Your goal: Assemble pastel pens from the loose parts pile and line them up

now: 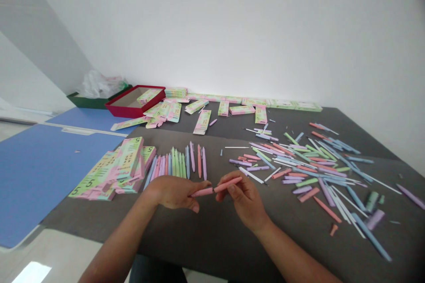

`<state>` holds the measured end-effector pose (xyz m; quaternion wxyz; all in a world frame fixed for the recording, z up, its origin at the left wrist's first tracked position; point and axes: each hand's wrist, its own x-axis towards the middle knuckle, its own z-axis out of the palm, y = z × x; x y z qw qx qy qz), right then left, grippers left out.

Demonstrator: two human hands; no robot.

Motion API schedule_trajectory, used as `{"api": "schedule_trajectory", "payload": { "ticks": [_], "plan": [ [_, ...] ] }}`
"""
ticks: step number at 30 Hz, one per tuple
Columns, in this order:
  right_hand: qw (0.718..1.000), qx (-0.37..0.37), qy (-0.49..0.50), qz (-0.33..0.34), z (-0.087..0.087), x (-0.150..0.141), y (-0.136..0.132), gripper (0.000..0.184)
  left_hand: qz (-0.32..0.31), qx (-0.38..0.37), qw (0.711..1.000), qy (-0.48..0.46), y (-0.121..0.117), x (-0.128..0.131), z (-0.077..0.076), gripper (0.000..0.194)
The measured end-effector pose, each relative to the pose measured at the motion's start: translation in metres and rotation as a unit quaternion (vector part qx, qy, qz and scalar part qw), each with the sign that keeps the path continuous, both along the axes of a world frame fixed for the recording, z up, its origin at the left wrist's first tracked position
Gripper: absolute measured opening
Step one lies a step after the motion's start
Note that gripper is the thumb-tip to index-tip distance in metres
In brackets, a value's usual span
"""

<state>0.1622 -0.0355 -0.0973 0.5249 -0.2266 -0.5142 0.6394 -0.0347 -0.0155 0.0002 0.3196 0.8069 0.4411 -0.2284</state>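
Note:
Over the near middle of the dark table, my left hand (174,192) is closed on one pink pen half (203,192). My right hand (244,199) pinches a second pink pen half (228,184), tilted up to the right. The two halves meet almost end to end, with a small dark bit between them; whether they touch I cannot tell. Just beyond my left hand lies a row of assembled pens (179,162) in pink, purple, blue and green. Right of my right hand spreads a loose heap of pen parts (308,168), with thin white refills (343,205) among them.
Patterned pen boxes (116,170) are stacked at the left. Flattened and filled boxes (202,121) lie along the back by the white wall. A red tray (136,108) and a green tray (96,102) holding plastic bags stand back left, on a blue surface (59,154).

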Motion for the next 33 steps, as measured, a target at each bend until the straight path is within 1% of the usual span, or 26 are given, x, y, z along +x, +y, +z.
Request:
{"api": "schedule_trajectory", "payload": {
  "ticks": [2,5,10,14,16,20,26,28,29,31,33],
  "plan": [
    [1.000,-0.010,0.017,-0.001,0.0000,-0.0008,-0.0003,0.016,-0.002,-0.001,1.000,-0.008,-0.0002,-0.0010,-0.0005,0.057],
    [0.999,-0.026,0.026,-0.001,-0.0002,-0.0018,-0.0013,0.020,-0.004,-0.006,1.000,-0.016,-0.0006,-0.0021,-0.0003,0.060],
    [0.997,-0.061,0.048,0.013,-0.0003,-0.0023,-0.0023,0.024,-0.007,-0.007,1.000,-0.012,-0.0009,-0.0025,0.0029,0.060],
    [0.994,-0.077,0.070,0.018,-0.0007,-0.0020,-0.0019,0.023,0.005,-0.026,1.000,-0.011,-0.0018,-0.0029,0.0048,0.067],
    [0.994,-0.079,0.078,0.017,-0.0007,-0.0015,-0.0015,0.022,0.009,-0.024,1.000,-0.016,-0.0024,-0.0041,0.0042,0.067],
    [0.993,-0.088,0.083,0.003,0.0005,-0.0010,-0.0009,0.023,0.008,-0.012,1.000,-0.013,-0.0030,-0.0076,0.0010,0.063],
    [0.991,-0.092,0.091,-0.025,0.0019,-0.0016,0.0024,0.016,0.010,-0.019,1.000,-0.023,-0.0032,-0.0096,-0.0010,0.068],
    [0.993,-0.081,0.075,-0.050,0.0009,-0.0002,0.0038,0.013,0.008,-0.016,1.000,-0.014,-0.0033,-0.0097,-0.0010,0.070],
    [0.994,-0.068,0.049,-0.063,0.0004,0.0010,0.0040,0.011,0.007,-0.013,1.000,-0.010,-0.0034,-0.0096,-0.0009,0.071],
    [0.996,-0.032,-0.038,-0.073,0.0000,0.0035,0.0030,0.008,0.008,-0.008,1.000,-0.002,-0.0036,-0.0088,-0.0004,0.072],
    [0.990,0.009,-0.131,-0.050,0.0009,0.0050,0.0001,0.007,0.009,-0.008,1.000,0.000,-0.0037,-0.0070,0.0005,0.072]
  ]
}}
